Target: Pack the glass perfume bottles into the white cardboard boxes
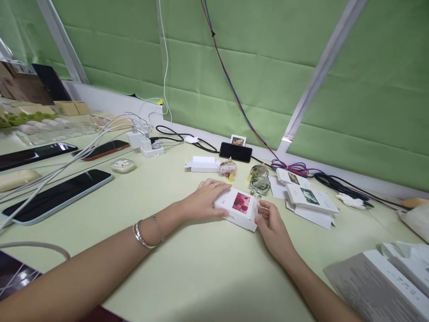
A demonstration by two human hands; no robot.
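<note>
A white box [237, 207] with a red rose picture on its top lies on the pale table between my hands. My left hand [208, 200] is closed round its left end, thumb along the near side. At the right end, my right hand [272, 227] grips the box with curled fingers and thumb. Just beyond the box stands a round glass bottle with pink contents [228, 168]. Two more round bottles sit to its right, a dark one [259, 171] and a green one [259, 184]. What is inside the box is hidden.
White boxes with pictures [306, 195] lie to the right. A small white carton [203, 164] and a dark phone [235, 152] are at the back. Phones [60, 194], cables and a power strip [149, 145] fill the left. Large printed boxes [378, 281] stand front right.
</note>
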